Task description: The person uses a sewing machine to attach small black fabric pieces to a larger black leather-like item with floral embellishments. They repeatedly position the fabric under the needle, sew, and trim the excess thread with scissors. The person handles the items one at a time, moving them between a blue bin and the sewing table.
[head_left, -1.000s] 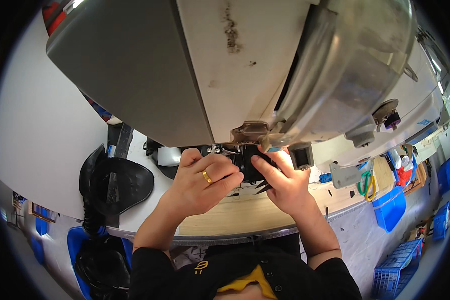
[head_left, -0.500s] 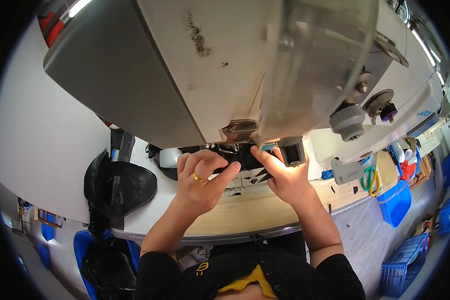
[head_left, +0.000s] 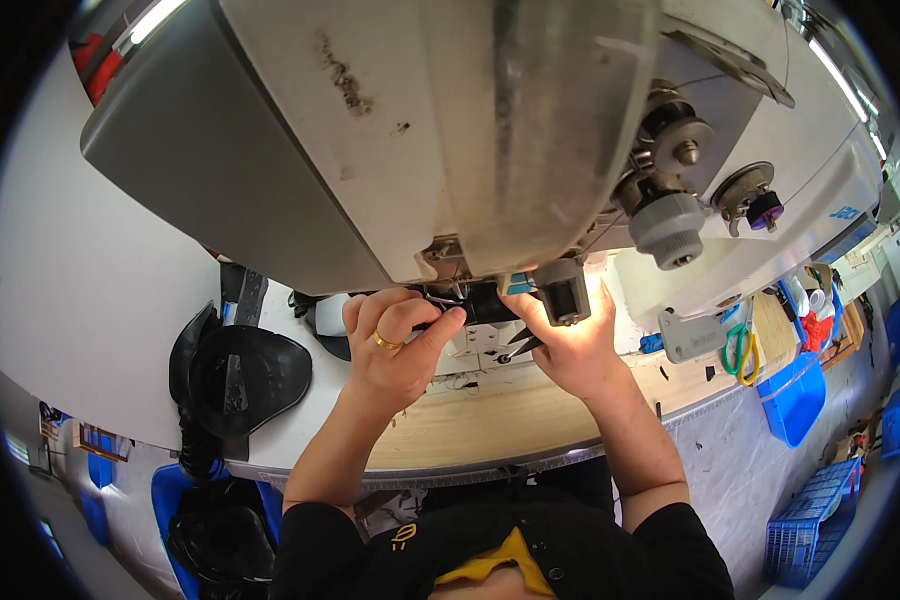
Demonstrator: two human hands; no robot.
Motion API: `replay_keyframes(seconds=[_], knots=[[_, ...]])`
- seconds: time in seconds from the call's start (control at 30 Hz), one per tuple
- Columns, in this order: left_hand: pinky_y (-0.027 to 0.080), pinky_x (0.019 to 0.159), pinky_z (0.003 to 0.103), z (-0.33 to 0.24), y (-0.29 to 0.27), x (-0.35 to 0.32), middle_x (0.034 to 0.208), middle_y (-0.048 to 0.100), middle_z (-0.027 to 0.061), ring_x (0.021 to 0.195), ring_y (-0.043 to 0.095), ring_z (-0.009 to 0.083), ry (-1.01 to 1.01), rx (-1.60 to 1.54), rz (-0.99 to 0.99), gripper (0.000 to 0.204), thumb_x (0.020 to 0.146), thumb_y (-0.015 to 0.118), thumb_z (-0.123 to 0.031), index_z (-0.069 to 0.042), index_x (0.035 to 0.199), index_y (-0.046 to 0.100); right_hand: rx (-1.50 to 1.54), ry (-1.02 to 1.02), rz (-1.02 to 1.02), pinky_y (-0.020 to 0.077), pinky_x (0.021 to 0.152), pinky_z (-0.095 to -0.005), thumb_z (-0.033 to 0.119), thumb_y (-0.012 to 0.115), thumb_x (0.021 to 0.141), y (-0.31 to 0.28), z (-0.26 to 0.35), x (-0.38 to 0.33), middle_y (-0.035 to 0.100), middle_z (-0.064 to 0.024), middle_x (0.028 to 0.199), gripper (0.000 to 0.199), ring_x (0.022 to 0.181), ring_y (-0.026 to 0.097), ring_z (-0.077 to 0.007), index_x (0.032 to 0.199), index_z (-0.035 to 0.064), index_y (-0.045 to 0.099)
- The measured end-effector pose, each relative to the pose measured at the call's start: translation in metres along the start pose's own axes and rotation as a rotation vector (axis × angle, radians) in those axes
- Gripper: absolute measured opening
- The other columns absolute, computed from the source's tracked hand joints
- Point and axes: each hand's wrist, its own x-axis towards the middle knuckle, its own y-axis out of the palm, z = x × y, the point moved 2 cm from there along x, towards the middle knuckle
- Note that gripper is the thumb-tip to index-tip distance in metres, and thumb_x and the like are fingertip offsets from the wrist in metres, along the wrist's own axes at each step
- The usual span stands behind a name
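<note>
A black piece of material (head_left: 488,306) lies beneath the white sewing machine head (head_left: 410,170), by the needle area. My left hand (head_left: 395,345), with a gold ring on one finger, is closed at the left end of this piece, thumb and forefinger drawn together on it. Part of that grip is hidden by the fingers. From the right, my right hand (head_left: 578,350) reaches in with its forefinger against the piece's right end. Dark pointed thread snips (head_left: 522,346) stick out from under its palm toward the left. The machine head covers the far side of the piece.
Black moulded parts (head_left: 250,380) lie on the table at left, above a blue bin (head_left: 165,510) holding more. Green-and-yellow-handled scissors (head_left: 742,352) and a blue tray (head_left: 795,400) are at right. Tension knobs (head_left: 670,230) jut from the machine. Thread scraps (head_left: 460,380) lie near the hands.
My left thumb and forefinger have come together from being apart. The machine has shifted left and up in view. My right hand stays at the right end with the snips.
</note>
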Motion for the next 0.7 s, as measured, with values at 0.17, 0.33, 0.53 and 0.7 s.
replay_keyframes(seconds=[0.17, 0.33, 0.53, 0.7], knots=[[0.032, 0.078, 0.033, 0.006, 0.004, -0.002, 0.09, 0.053, -0.0066, 0.086, 0.055, 0.0158, 0.013, 0.004, -0.038, 0.029, 0.065, 0.072, -0.011, -0.019, 0.092, 0.074, -0.012, 0.008, -0.007, 0.0455, 0.076, -0.0416, -0.003, 0.059, 0.049, 0.0, 0.001, -0.001, 0.066, -0.008, 0.1, 0.06, 0.088, 0.063, -0.0285, 0.107, 0.012, 0.069], [0.032, 0.078, 0.034, 0.005, 0.006, 0.0, 0.089, 0.055, -0.0064, 0.086, 0.055, 0.0159, 0.002, 0.002, -0.067, 0.025, 0.064, 0.074, -0.009, -0.019, 0.087, 0.073, 0.0, 0.014, -0.012, 0.0454, 0.076, -0.0428, -0.003, 0.06, 0.049, 0.005, -0.005, -0.001, 0.065, -0.0061, 0.097, 0.061, 0.088, 0.061, -0.0288, 0.108, 0.012, 0.068], [0.035, 0.076, 0.036, 0.025, 0.022, -0.002, 0.089, 0.061, -0.0028, 0.083, 0.056, 0.0192, -0.034, -0.076, -0.166, 0.022, 0.059, 0.077, -0.002, -0.014, 0.076, 0.068, -0.026, -0.006, -0.054, 0.0444, 0.068, -0.0427, -0.001, 0.063, 0.049, 0.011, -0.011, 0.002, 0.061, -0.0066, 0.088, 0.049, 0.08, 0.058, -0.0301, 0.097, 0.0079, 0.065], [0.04, 0.069, 0.04, 0.036, 0.031, -0.008, 0.084, 0.064, 0.004, 0.078, 0.058, 0.0269, -0.174, -0.18, -0.141, 0.015, 0.06, 0.072, 0.003, -0.005, 0.067, 0.061, -0.064, -0.062, -0.149, 0.0452, 0.065, -0.0429, -0.001, 0.064, 0.049, 0.008, -0.008, 0.011, 0.058, -0.0074, 0.082, 0.038, 0.076, 0.056, -0.0315, 0.087, 0.0068, 0.063]])
